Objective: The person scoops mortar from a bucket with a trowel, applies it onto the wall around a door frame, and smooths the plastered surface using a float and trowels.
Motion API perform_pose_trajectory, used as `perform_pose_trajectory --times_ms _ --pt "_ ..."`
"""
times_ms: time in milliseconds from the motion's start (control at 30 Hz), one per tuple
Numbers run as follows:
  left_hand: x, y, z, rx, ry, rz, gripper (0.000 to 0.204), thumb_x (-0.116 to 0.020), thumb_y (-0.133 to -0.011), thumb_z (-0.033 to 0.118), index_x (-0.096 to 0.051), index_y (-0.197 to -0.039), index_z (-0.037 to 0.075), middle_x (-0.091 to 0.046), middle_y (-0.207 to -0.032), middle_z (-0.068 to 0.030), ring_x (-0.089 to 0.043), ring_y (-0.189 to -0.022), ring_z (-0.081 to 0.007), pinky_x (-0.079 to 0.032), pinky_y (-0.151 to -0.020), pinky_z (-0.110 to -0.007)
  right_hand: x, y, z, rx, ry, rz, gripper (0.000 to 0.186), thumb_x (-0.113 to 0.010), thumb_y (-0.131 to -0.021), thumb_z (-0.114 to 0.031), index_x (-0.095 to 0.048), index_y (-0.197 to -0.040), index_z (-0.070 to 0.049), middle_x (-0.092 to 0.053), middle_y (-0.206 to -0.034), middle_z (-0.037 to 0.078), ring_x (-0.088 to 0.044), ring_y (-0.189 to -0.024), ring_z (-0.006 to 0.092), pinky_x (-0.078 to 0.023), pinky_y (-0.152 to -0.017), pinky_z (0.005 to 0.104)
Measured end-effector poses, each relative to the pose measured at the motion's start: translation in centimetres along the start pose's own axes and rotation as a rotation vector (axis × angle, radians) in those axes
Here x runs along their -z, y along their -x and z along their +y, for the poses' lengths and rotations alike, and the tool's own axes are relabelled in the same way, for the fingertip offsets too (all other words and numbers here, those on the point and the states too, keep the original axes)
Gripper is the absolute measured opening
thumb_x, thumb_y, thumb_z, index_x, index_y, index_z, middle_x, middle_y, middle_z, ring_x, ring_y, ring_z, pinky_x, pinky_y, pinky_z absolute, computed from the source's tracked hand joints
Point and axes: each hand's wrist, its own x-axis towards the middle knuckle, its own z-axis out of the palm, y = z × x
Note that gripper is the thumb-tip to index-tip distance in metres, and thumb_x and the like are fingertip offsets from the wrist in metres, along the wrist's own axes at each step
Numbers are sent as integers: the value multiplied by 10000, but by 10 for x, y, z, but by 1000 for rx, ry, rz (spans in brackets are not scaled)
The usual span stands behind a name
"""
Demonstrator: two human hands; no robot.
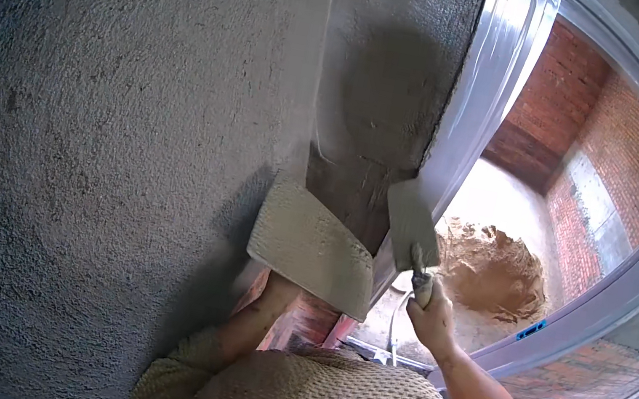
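My left hand (280,292) is under a flat plasterer's hawk (316,243) and carries it; the board hides the fingers. Grey mortar coats the board's upper face, with a rough ridge along the right edge. My right hand (433,315) is closed round the handle of a plastering trowel (409,222), its mortar-smeared blade pointing up. The blade is at the edge between the narrow wall strip (384,100) and the door frame. Wet grey mortar covers that strip above; lower down, darker bare patches show just above the hawk.
A rough grey plastered wall (119,121) fills the left side. The film-wrapped door frame (496,68) runs up on the right. Through the opening are a sand heap (495,269), brick walls (631,126) and a pale hose (396,333) on the floor.
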Motion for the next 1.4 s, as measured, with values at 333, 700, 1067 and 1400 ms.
perform_pose_trajectory --times_ms 333,700,1067,1400 --pt "12 -36 82 574 -91 -156 496 -563 -880 115 -392 -1342 62 -554 -1202 -152 -529 -1120 -279 -447 -922 -351 -9 -4 -58 -693 -930 -657 351 -529 -748 1 -448 -1080 -81 -497 -617 52 -469 -448 124 -337 -340 224" --pt "-5 -43 61 458 675 119 528 -657 -836 173 -438 -1292 24 -594 -1129 -139 -594 -977 -275 -488 -832 -354 44 -14 -86 389 52 82 265 -552 -773 2 -497 -1017 -86 -543 -661 47 -453 -438 136 -363 -360 270" --pt "10 -42 86 340 396 9 468 -570 -856 50 -423 -1300 18 -562 -1188 -123 -593 -997 -246 -489 -843 -339 35 -19 -41 -124 -740 -171 290 -568 -868 -213 -492 -1105 -66 -562 -747 62 -497 -512 141 -414 -396 274" --pt "9 -42 87 311 -82 92 548 -662 -809 176 -386 -1234 -34 -593 -1040 -189 -618 -892 -315 -489 -766 -398 -25 20 6 -1031 -1642 -1060 249 -515 -861 -320 -487 -876 -73 -472 -527 46 -407 -354 146 -337 -298 234"
